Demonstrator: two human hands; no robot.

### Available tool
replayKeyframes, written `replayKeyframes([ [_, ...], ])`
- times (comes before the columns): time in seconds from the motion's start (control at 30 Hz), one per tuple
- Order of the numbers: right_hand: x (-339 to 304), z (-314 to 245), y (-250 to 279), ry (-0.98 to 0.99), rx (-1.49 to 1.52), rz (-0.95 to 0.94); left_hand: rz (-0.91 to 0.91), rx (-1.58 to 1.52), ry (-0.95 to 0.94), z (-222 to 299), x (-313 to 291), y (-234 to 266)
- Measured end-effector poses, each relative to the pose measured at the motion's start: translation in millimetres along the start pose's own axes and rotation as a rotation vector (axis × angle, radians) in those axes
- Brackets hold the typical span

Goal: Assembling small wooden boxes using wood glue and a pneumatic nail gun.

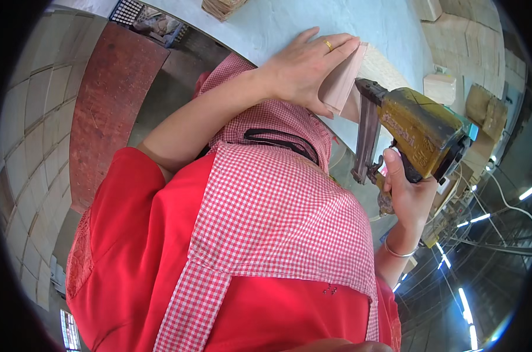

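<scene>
My left hand, with a gold ring on one finger, lies flat on a small stack of thin pale wooden pieces and presses them onto a pale blue table. My right hand, a bangle at its wrist, grips the handle of a worn yellow nail gun. The gun's dark nose points at the edge of the wooden pieces, right beside my left thumb. A red shirt and a red-and-white checked apron fill the lower part of the view.
Pale wooden blocks and brown boxes stand at the right of the table. Another wood stack sits at its far edge. A rusty red panel lies to the left, over pale tiles. Cables and strip lights show at lower right.
</scene>
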State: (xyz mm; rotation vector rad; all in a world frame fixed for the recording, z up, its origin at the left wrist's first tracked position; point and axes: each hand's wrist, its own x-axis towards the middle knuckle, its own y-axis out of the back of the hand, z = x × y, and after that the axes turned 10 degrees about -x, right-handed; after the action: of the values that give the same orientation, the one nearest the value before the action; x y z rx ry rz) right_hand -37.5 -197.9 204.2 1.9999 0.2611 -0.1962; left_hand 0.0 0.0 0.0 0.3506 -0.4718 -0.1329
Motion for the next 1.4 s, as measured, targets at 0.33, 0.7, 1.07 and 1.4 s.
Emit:
replayKeyframes([
  [0.33, -0.7, -18.6, 0.2, -0.157, 0.05, -0.016, 0.006, -0.006, 0.008, 0.0, 0.4, -0.5],
  [0.7, 1.2, -18.1, 1.7, -0.156, 0.012, -0.038, 0.002, -0.019, 0.007, 1.2, 0.2, -0.2],
  [1.07, -6.4, -10.3, 16.0, -0.174, 0.06, 0.064, 0.012, -0.008, -0.005, 0.0, -3.2, 0.3],
  [1.4, -18.8, 159.5, 76.3, -0.301, 0.061, 0.596, 0.024, -0.84, 0.63, 21.7, 3.1, 52.2],
])
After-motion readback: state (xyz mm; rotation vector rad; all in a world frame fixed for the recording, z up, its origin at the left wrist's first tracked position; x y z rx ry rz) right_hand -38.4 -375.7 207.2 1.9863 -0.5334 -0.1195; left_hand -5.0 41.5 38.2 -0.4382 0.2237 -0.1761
